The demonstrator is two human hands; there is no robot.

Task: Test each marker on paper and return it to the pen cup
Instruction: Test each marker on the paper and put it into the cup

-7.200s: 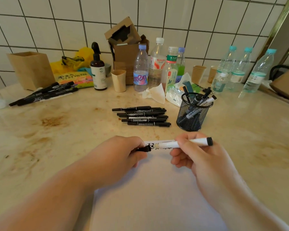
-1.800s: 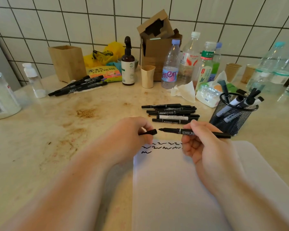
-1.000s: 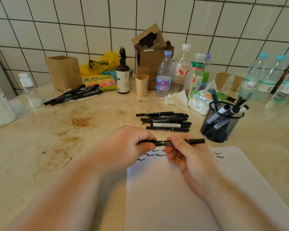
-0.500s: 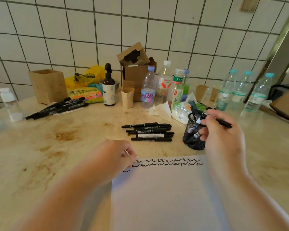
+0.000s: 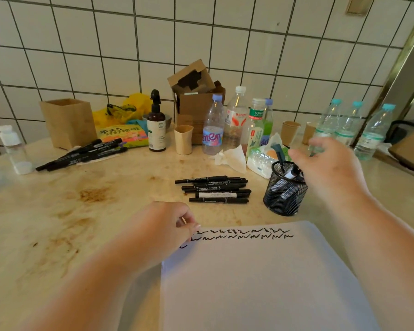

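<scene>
- Over the black wire-mesh pen cup [image 5: 285, 197], the right hand [image 5: 330, 168] hovers motion-blurred, fingers spread and loose, its grip holding nothing; capped markers stand inside the cup.
- At the top left corner of the white paper sheet [image 5: 261, 283], the left hand [image 5: 163, 232] rests with fingers curled, thumb and fingertip pinched at the sheet's edge; what the grip encloses cannot be told.
- Two rows of black squiggles run along the paper's far edge.
- A pile of black markers [image 5: 215, 189] lies on the stained beige surface [image 5: 58, 211], just left of the cup, beyond the paper.
- Bare surface opens to the left; plastic bottles [image 5: 213, 125] crowd the tiled wall.
</scene>
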